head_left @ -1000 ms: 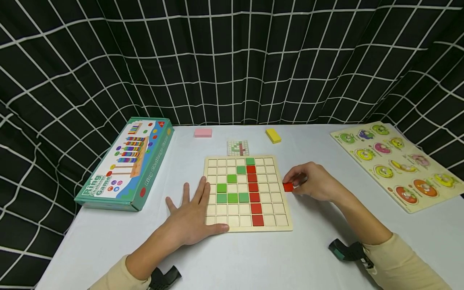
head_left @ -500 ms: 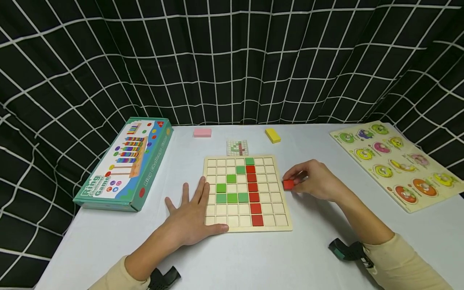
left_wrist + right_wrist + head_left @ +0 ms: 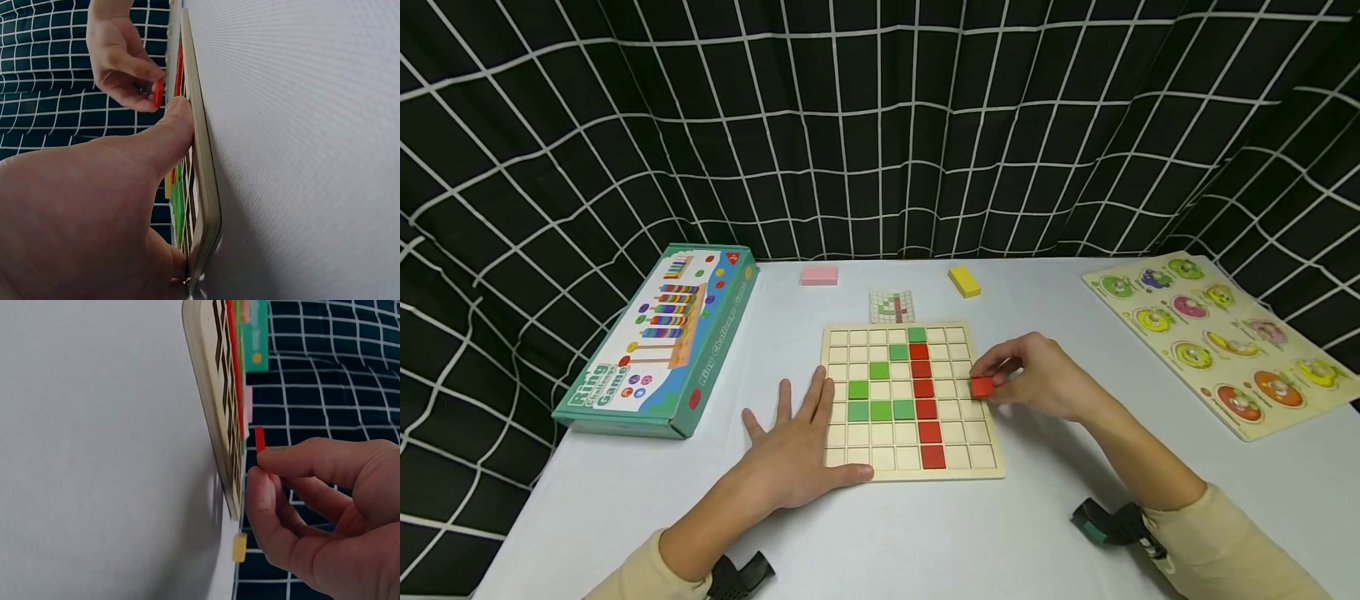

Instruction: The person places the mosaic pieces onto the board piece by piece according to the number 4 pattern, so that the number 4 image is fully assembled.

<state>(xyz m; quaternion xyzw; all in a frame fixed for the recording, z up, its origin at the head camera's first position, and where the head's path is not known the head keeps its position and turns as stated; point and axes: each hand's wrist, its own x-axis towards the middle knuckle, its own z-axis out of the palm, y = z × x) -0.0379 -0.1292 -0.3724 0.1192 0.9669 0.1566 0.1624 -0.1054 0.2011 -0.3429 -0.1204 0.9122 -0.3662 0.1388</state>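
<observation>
Between thumb and fingers, my right hand (image 3: 1037, 379) pinches a small red square tile (image 3: 982, 387) above the right edge of a wooden grid board (image 3: 880, 476). The right wrist view shows that tile (image 3: 260, 439) raised off the board. My left hand (image 3: 786, 458) lies with fingers spread at the board's lower left, its thumb (image 3: 178, 119) over the near rim. Set into the grid are a column of red tiles (image 3: 927, 408) and several green tiles (image 3: 880, 409). Just behind the board lies a small pattern card (image 3: 892, 307).
A green game box (image 3: 662, 342) lies at the left. A pink block (image 3: 819, 276) and a yellow block (image 3: 965, 281) are near the table's back edge. A fruit puzzle board (image 3: 1225, 333) lies at the right. Behind the table hangs a black gridded cloth (image 3: 865, 133).
My right hand has moved left with the red tile, from beside the board to over its right edge. My left hand has stayed in place.
</observation>
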